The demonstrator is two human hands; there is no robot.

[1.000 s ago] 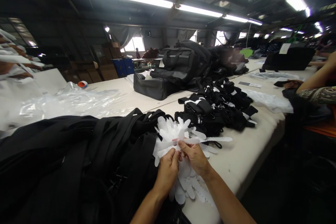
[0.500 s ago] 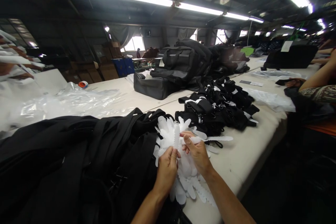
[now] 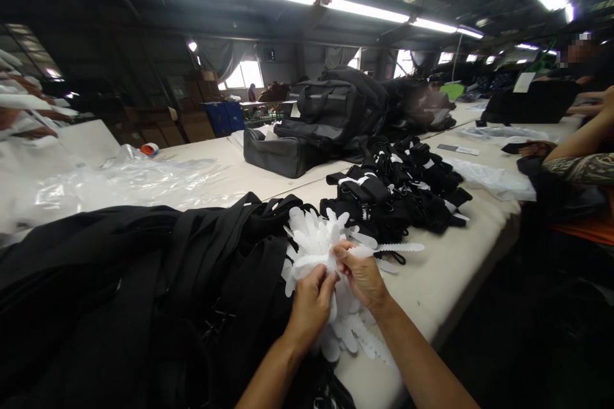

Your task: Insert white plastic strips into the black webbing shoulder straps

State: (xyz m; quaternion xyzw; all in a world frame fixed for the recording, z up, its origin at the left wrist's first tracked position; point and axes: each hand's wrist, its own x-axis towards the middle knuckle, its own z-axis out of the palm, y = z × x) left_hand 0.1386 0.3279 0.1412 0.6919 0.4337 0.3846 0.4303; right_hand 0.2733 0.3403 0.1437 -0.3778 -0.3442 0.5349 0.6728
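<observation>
A heap of white strips point(image 3: 307, 233) with rounded ends and notched edges lies under and around both hands. My left hand point(image 3: 311, 300) is closed in a pinch on one white notched strip, which lies sideways over the heap. Just to its right, my right hand point(image 3: 361, 273) is also closed, thumb against fingers, with white strip material at its fingertips. The two sets of fingertips almost meet. Whether both hands grip the same strip is hidden. One long notched strip point(image 3: 400, 247) sticks out to the right, beyond my right hand.
Black fabric bags point(image 3: 144, 281) with straps cover the table's left front. Behind my hands lies a pile of black straps point(image 3: 403, 188) with white strips. Grey bags point(image 3: 326, 115) stand farther back, with clear plastic point(image 3: 129, 182) at left. A co-worker's arm point(image 3: 582, 134) reaches in from the right.
The strip in my left hand has gone from upright to lying sideways. My right hand's fingertips have come down and closer to my left hand's.
</observation>
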